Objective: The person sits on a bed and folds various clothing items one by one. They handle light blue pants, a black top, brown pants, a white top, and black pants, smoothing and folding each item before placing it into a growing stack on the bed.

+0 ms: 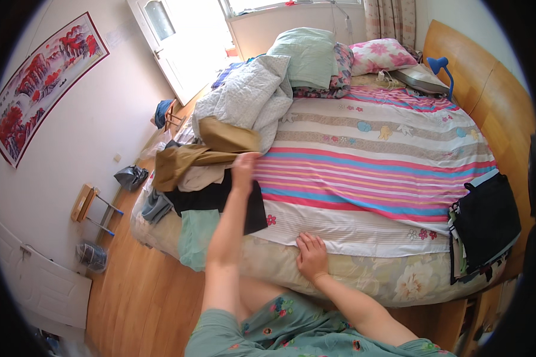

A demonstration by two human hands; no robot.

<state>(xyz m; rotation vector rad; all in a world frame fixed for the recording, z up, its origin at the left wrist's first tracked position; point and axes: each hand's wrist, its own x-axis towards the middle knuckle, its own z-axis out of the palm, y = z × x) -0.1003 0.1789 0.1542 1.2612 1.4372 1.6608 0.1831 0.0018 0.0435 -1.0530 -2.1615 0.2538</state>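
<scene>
My left hand (pixel 243 173), blurred, grips the right end of a brown garment (pixel 183 163) over the left side of the bed. That garment is bunched, and its upper fold is blurred too. Below it lie black cloth (pixel 255 207), a mint-green cloth (pixel 199 238) hanging at the bed's edge, a grey-blue cloth (pixel 156 206) and a cream cloth (pixel 201 177). My right hand (pixel 312 258) rests palm down on the near edge of the striped sheet (pixel 366 223), holding nothing.
A grey quilt (pixel 245 96), a pale green folded quilt (pixel 306 56) and a floral pillow (pixel 379 56) sit at the far side. Folded dark clothes (pixel 487 223) are stacked near the wooden headboard (pixel 496 85). A blue lamp (pixel 437 66) stands there. A stool (pixel 85 203) and bags are left.
</scene>
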